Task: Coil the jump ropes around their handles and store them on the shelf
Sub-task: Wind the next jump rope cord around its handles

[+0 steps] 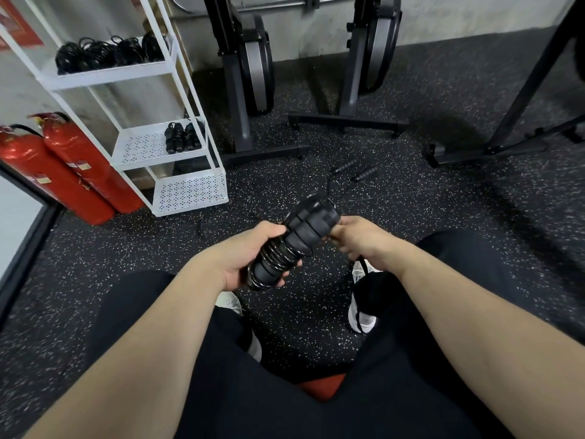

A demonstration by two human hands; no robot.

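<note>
From the head camera, the person sits with both arms out in front. The left hand [253, 255] wraps its fingers around a pair of black handles [297, 239] with rope coiled on their lower part. The right hand [361, 240] is curled at the top end and seems to pinch the rope [361, 264]. More coiled ropes [183, 136] sit on the white shelf [190, 191]. Another jump rope [354, 171] lies on the floor [443, 217].
</note>
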